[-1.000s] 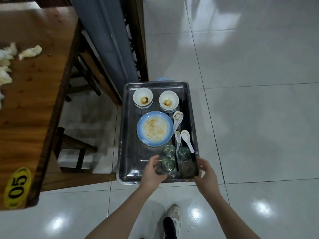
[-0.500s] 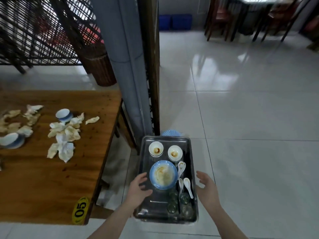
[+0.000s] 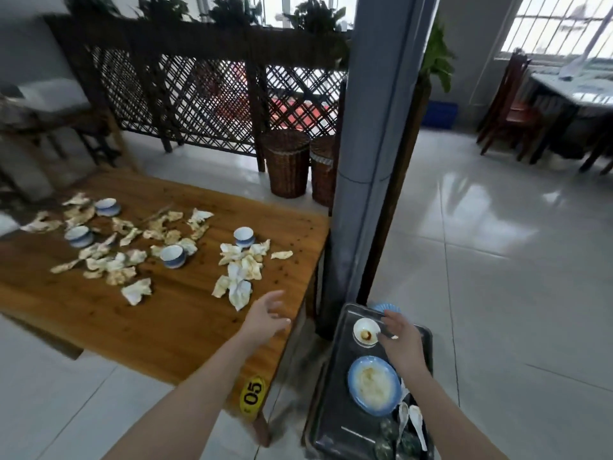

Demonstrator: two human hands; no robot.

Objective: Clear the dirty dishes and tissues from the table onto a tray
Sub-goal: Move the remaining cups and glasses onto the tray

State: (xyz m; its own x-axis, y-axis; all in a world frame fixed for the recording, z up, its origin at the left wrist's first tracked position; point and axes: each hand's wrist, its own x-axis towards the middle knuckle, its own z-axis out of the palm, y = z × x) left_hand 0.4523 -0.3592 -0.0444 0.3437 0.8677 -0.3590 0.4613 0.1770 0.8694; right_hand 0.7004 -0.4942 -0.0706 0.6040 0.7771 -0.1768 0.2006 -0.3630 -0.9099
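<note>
- Tissues (image 3: 239, 272) lie crumpled all over the wooden table (image 3: 166, 333), the nearest heap sitting toward its right end, more scattered off to the left.
- Four blue-and-white cups stand among them: one (image 3: 243, 236) touching the far side of that heap, one (image 3: 173, 256) mid-table, two more (image 3: 79, 236) (image 3: 107, 206) further left.
- The left hand (image 3: 265, 315) hangs over the table's near right part, just short of the nearest tissue, fingers loosely spread and holding nothing.
- Off the table's right end and lower down sits the metal tray (image 3: 333, 403), already loaded.
- On it: a stained small saucer (image 3: 366, 332) at the far end, a smeared blue plate (image 3: 374, 385) in the middle, white spoons (image 3: 415, 423) and dark glasses (image 3: 393, 434) at the near right.
- The right hand (image 3: 401, 341) hovers above the tray's far right part, beside the saucer, fingers stretched out and relaxed, gripping nothing.
- A yellow "05" tag (image 3: 252, 395) marks the table's near right corner.
- A grey pillar (image 3: 374, 127) rises just beyond the tray; two wicker baskets (image 3: 289, 162) and a dark lattice screen (image 3: 199, 94) stand behind the table.
</note>
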